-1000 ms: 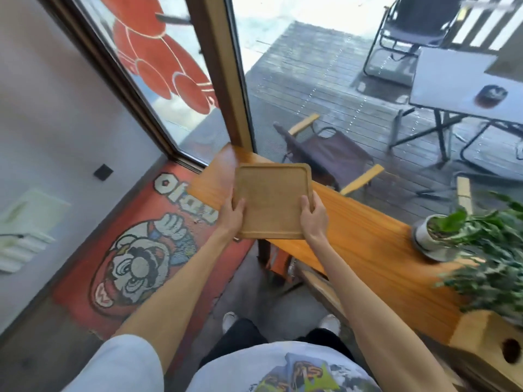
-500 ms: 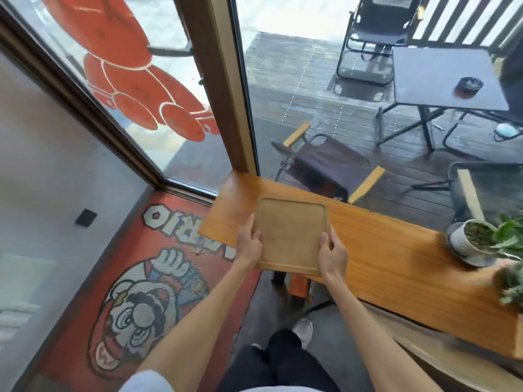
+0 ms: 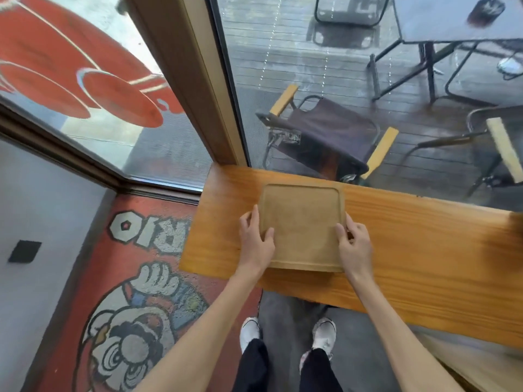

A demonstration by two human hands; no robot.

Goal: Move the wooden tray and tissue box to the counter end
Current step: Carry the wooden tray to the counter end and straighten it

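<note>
Hands grip the wooden tray by its side edges — left hand, right hand — over the counter end beside the window frame

Wooden tray: square, light brown, rounded corners, shallow raised rim, empty. Held level, open side up, over the left end of the wooden counter, near window glass. Contact with counter cannot be told.

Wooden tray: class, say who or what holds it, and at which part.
Both hands hold the wooden tray: the left hand at its left edge, the right hand at its right edge, over the counter.
</note>
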